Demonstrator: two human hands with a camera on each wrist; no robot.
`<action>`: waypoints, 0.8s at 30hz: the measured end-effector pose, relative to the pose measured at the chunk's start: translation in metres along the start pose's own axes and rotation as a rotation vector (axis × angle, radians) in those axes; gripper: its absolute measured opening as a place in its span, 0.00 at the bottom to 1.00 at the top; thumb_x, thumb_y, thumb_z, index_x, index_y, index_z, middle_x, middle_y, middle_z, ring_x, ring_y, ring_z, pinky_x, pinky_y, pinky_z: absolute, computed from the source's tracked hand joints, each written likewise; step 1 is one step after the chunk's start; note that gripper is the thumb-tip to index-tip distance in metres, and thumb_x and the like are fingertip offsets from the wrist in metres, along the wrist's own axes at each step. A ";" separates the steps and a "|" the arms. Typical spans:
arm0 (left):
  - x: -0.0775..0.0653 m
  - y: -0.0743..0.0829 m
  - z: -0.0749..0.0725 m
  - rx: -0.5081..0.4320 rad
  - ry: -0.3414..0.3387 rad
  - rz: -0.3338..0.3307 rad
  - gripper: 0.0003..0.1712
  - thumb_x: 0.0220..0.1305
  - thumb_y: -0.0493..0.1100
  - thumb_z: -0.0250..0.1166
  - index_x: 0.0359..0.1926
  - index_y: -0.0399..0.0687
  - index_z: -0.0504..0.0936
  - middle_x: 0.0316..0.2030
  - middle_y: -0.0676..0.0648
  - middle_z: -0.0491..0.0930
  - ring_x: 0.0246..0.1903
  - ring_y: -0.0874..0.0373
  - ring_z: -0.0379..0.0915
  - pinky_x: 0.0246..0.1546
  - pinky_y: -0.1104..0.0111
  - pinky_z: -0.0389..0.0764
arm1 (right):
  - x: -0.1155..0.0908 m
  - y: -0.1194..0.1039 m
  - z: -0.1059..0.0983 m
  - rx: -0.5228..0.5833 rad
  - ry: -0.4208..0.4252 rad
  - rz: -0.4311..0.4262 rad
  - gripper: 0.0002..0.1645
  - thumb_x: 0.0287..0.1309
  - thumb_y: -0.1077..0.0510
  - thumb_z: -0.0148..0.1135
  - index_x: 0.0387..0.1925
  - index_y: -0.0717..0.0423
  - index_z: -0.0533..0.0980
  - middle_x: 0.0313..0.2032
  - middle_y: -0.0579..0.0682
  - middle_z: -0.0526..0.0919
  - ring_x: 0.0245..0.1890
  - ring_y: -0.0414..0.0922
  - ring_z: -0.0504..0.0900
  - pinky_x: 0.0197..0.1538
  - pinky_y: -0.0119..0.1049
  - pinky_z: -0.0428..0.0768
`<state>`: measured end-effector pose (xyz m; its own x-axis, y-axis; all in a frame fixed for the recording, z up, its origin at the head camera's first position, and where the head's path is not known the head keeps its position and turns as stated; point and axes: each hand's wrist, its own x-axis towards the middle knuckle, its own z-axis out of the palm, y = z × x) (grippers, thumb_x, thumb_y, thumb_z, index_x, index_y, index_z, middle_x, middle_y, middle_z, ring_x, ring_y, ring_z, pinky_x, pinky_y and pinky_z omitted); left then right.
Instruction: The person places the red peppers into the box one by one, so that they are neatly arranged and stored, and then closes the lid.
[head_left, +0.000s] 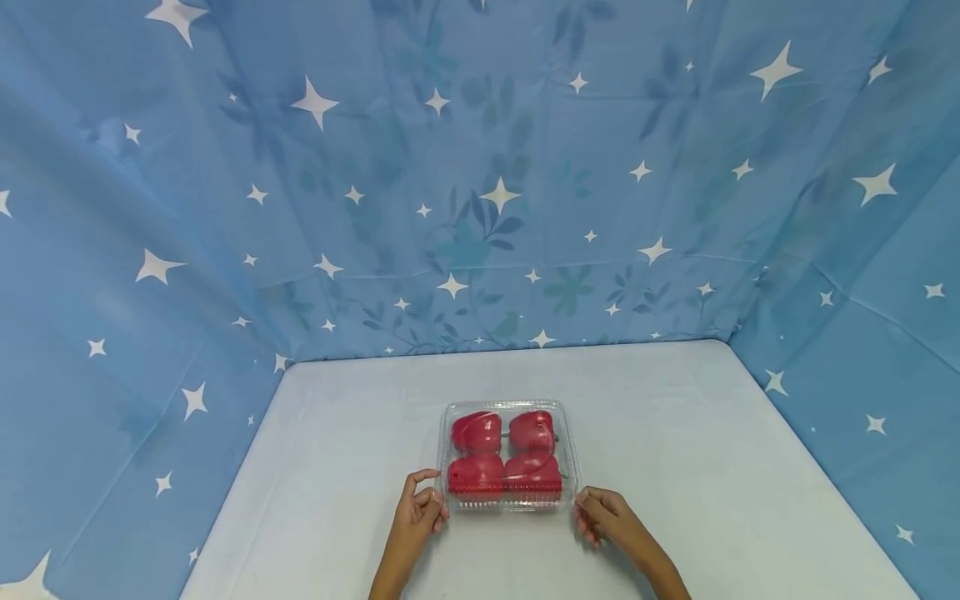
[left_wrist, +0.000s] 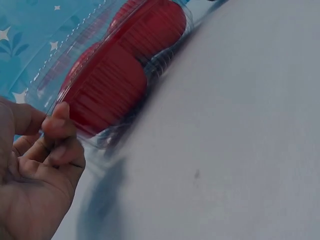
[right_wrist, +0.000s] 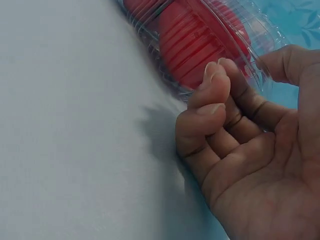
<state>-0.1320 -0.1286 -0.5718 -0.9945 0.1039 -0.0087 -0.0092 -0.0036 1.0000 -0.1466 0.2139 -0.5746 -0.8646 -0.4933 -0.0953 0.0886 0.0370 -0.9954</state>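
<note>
A clear plastic clamshell container [head_left: 570, 454] sits on the white table, its lid down over several glossy red apple-like pieces [head_left: 477, 432]. My left hand [head_left: 417, 510] is at the container's near left corner, thumb and a finger pinching the rim. At the near right corner my right hand [head_left: 606, 517] pinches the rim between thumb and forefinger. The left wrist view shows the left hand [left_wrist: 45, 160] with its other fingers curled below the edge. Likewise, the right wrist view has the right hand's [right_wrist: 245, 135] remaining fingers curled beneath the rim.
The white table [head_left: 360, 417] extends around the container on all sides. Blue cloth [head_left: 495, 233] with white stars hangs behind the table and along both its sides.
</note>
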 end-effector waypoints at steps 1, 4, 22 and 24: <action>0.000 -0.001 0.000 0.000 0.000 -0.001 0.21 0.70 0.32 0.52 0.62 0.35 0.60 0.25 0.49 0.76 0.21 0.66 0.70 0.21 0.78 0.71 | 0.000 0.000 0.000 0.009 -0.009 -0.006 0.29 0.76 0.56 0.41 0.35 0.87 0.62 0.25 0.43 0.76 0.21 0.32 0.75 0.23 0.22 0.74; -0.001 -0.002 -0.002 0.011 0.003 -0.009 0.20 0.72 0.34 0.52 0.62 0.36 0.60 0.26 0.44 0.79 0.23 0.64 0.75 0.21 0.75 0.74 | 0.000 0.000 0.001 0.032 -0.006 -0.015 0.29 0.76 0.56 0.41 0.36 0.88 0.61 0.25 0.42 0.77 0.20 0.32 0.75 0.22 0.23 0.74; -0.001 0.001 0.004 0.120 0.082 -0.109 0.25 0.73 0.53 0.55 0.59 0.41 0.62 0.62 0.36 0.66 0.49 0.52 0.78 0.41 0.67 0.85 | 0.000 0.001 0.006 0.048 0.113 0.045 0.12 0.72 0.60 0.47 0.32 0.63 0.69 0.23 0.43 0.77 0.19 0.33 0.73 0.20 0.23 0.70; -0.001 0.001 0.003 0.120 0.075 -0.102 0.25 0.73 0.53 0.55 0.58 0.41 0.62 0.62 0.36 0.66 0.49 0.51 0.78 0.42 0.67 0.85 | -0.001 0.000 0.004 0.041 0.100 0.053 0.15 0.73 0.58 0.47 0.32 0.66 0.70 0.23 0.44 0.77 0.18 0.34 0.73 0.20 0.23 0.70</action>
<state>-0.1308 -0.1253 -0.5703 -0.9941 0.0231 -0.1061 -0.1025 0.1222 0.9872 -0.1441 0.2107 -0.5745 -0.9030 -0.4024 -0.1503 0.1535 0.0244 -0.9878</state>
